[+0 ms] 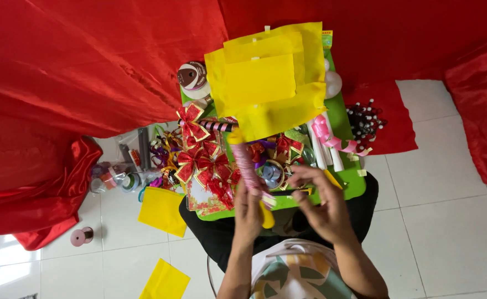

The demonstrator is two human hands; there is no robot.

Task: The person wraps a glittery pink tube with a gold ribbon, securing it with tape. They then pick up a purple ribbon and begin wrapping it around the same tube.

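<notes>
The left hand (248,213) and right hand (318,207) sit side by side over the board's (350,185) near edge. Bows (199,160) lie left of the left hand, paper sheets (265,77) beyond both, tubes (326,147) beyond the right.

Two hands, a left hand (249,213) and a right hand (322,206), are showing. Two yellow sheets (162,210) are lying on the floor, one pink ribbon spool (81,236) is sitting nearby, and one green board (345,119) is carrying several red bows (191,123), too crowded to count exactly.
</notes>
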